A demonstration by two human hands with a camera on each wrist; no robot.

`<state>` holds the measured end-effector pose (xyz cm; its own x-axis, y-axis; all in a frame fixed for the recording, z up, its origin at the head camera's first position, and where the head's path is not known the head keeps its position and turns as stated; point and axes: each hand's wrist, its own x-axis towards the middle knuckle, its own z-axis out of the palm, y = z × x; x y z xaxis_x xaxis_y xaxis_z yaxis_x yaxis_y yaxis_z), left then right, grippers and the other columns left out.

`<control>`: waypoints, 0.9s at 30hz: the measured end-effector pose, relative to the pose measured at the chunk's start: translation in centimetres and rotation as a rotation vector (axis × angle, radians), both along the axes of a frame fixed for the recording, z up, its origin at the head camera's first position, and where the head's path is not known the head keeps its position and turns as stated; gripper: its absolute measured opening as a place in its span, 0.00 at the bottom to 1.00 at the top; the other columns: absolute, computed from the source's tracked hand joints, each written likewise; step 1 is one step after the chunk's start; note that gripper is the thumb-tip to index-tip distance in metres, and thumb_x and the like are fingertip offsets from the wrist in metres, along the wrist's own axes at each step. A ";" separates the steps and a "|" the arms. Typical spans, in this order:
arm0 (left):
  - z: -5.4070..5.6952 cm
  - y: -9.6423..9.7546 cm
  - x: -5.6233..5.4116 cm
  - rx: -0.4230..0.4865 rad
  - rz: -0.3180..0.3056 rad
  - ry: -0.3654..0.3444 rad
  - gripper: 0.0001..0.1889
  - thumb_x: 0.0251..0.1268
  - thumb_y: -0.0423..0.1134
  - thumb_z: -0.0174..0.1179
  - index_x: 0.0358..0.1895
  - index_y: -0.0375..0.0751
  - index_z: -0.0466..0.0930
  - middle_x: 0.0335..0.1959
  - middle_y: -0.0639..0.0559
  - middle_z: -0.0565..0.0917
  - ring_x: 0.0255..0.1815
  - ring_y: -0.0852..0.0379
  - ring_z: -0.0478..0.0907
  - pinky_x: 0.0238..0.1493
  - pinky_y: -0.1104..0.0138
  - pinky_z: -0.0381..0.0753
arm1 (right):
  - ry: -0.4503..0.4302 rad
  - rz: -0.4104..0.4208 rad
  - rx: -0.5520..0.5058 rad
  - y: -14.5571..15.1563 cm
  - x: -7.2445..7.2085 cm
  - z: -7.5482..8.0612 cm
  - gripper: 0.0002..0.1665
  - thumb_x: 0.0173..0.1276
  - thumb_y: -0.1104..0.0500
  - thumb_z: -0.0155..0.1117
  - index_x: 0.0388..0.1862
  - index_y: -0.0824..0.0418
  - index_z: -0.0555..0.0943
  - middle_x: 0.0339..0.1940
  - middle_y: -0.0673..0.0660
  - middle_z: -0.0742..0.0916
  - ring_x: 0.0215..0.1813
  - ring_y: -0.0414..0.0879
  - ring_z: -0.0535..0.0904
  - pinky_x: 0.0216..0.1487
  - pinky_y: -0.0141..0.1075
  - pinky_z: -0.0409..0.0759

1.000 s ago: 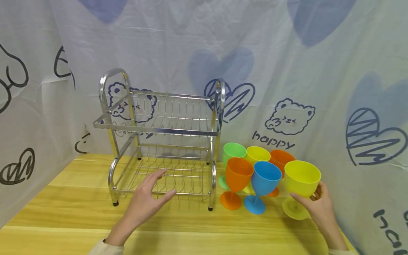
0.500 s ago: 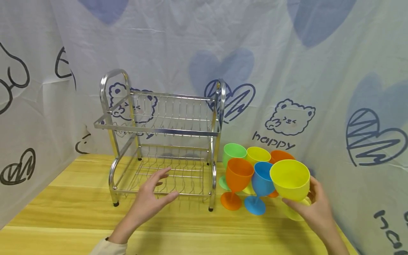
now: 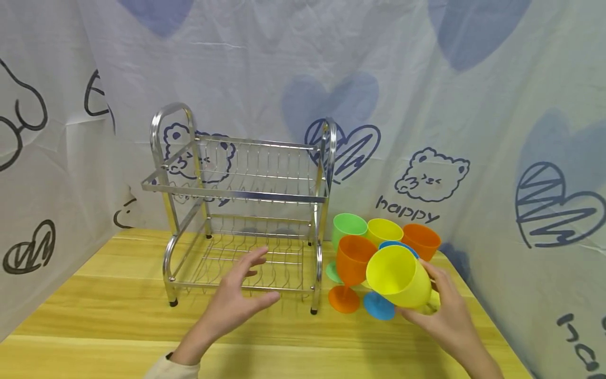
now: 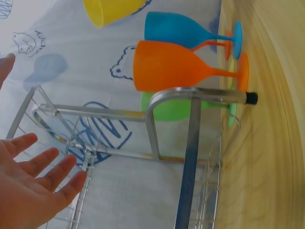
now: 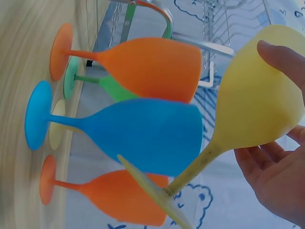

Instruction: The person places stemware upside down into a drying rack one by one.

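My right hand (image 3: 445, 310) grips a yellow goblet (image 3: 397, 276) by its bowl, thumb on one side and fingers on the other. The goblet is raised off the table and tilted, its mouth toward the left and the viewer. In the right wrist view its stem and foot hang free beside a blue goblet (image 5: 147, 133). My left hand (image 3: 236, 300) hovers in front of the rack's lower tier, fingers spread and holding nothing. Behind the held goblet stand an orange goblet (image 3: 355, 258), a green goblet (image 3: 347, 226), another yellow goblet (image 3: 384, 229) and a second orange goblet (image 3: 422, 241).
A two-tier chrome dish rack (image 3: 241, 195) stands left of the goblets, with wire slots on both tiers. The wooden table (image 3: 94, 316) meets a printed cloth (image 3: 265, 63) at the back and sides.
The right hand has lifted the yellow goblet off the table, carried it left in front of the blue goblet and tipped it. The left hand has drifted slightly right.
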<state>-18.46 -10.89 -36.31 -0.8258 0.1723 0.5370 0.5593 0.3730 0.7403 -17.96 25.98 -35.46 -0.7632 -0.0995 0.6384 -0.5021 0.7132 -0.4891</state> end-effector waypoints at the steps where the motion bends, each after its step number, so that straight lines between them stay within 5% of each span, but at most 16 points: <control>1: 0.1 0.2 0.1 -0.003 -0.004 0.004 0.41 0.50 0.40 0.73 0.70 0.44 0.65 0.65 0.45 0.72 0.61 0.45 0.71 0.56 0.47 0.74 | 0.006 0.004 0.012 -0.2 0.0 0.0 0.56 0.33 0.69 0.85 0.65 0.65 0.69 0.55 0.58 0.76 0.52 0.37 0.68 0.52 0.19 0.65; 8: 0.4 1.2 0.3 0.006 -0.061 0.043 0.42 0.49 0.41 0.74 0.70 0.46 0.64 0.66 0.48 0.71 0.61 0.47 0.70 0.57 0.49 0.74 | 0.102 0.106 0.066 -1.3 0.1 0.3 0.58 0.27 0.71 0.86 0.63 0.65 0.70 0.55 0.60 0.76 0.53 0.43 0.69 0.56 0.14 0.60; 14: 0.7 1.9 0.7 0.019 -0.104 0.044 0.43 0.47 0.42 0.74 0.70 0.48 0.64 0.66 0.49 0.70 0.61 0.47 0.70 0.57 0.50 0.75 | 0.097 0.108 0.148 -2.6 0.5 0.4 0.59 0.27 0.67 0.88 0.65 0.60 0.71 0.57 0.57 0.75 0.56 0.51 0.72 0.59 0.16 0.59; 22: 0.9 3.2 1.0 -0.021 -0.166 0.090 0.49 0.40 0.45 0.78 0.71 0.46 0.63 0.70 0.49 0.66 0.64 0.49 0.68 0.59 0.52 0.73 | 0.157 0.189 0.229 -4.4 0.1 0.2 0.60 0.26 0.66 0.89 0.65 0.59 0.72 0.58 0.57 0.75 0.56 0.52 0.73 0.48 0.51 0.82; 27: 0.9 3.9 0.9 -0.047 -0.200 0.079 0.51 0.39 0.45 0.79 0.72 0.47 0.62 0.70 0.49 0.65 0.65 0.47 0.66 0.61 0.51 0.72 | 0.204 0.257 0.269 -5.4 -0.2 -0.2 0.58 0.27 0.63 0.89 0.64 0.61 0.72 0.57 0.58 0.76 0.55 0.52 0.73 0.46 0.49 0.83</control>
